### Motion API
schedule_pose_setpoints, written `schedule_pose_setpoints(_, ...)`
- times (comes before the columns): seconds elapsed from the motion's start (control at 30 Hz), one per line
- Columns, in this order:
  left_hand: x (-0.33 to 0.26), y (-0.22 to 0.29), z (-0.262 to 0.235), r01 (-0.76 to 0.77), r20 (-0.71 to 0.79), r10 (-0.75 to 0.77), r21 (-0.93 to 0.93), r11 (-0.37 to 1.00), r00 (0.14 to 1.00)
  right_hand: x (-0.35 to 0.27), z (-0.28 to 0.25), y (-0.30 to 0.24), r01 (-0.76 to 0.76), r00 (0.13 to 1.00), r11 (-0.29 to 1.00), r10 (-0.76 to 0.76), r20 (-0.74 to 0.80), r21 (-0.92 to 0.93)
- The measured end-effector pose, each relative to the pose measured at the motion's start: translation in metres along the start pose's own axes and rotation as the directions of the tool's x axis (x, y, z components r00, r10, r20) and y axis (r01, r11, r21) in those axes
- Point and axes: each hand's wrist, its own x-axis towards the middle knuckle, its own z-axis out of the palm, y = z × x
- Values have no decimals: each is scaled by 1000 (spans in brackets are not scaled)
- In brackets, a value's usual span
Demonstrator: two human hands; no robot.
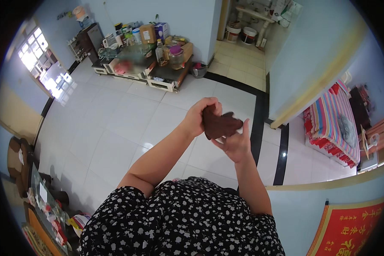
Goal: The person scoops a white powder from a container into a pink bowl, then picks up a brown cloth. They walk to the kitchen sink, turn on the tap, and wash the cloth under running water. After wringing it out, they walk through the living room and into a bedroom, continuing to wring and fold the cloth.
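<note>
I hold a small dark brown piece of cloth point(219, 124) up in front of me with both hands, above a white tiled floor. My left hand point(199, 115) pinches its upper left edge with the fingers curled over it. From below, my right hand point(235, 143) grips the right side, thumb up against the cloth. The cloth is bunched and partly folded between the hands. My black top with white flowers point(183, 222) fills the lower middle.
A low cabinet point(158, 74) crowded with bottles, boxes and jars stands at the far wall. A bed with a striped cover point(330, 121) shows through a doorway on the right. A dark sofa and glass table point(38, 192) sit at lower left. A red wall hanging point(350, 230) is at lower right.
</note>
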Motion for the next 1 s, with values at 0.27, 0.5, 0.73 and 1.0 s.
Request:
schedule_pose_setpoints(0.27,-13,-20,-42,-45,-422,66,61,997,904,20,33,-11,597,753,747,-648,-116,-293)
schedule_pose_setpoints(0.5,-37,-6,-12,399,-23,-409,-179,899,912,7,74,41,603,581,-130,-605,545,-787)
schedule_pose_setpoints(0.73,-25,-62,-62,212,-125,-299,-460,862,946,24,68,61,369,606,-579,-444,660,-727)
schedule_pose_setpoints(1.0,-29,-48,-16,380,-263,-476,-343,859,839,48,-21,1,317,924,904,-363,-122,-287)
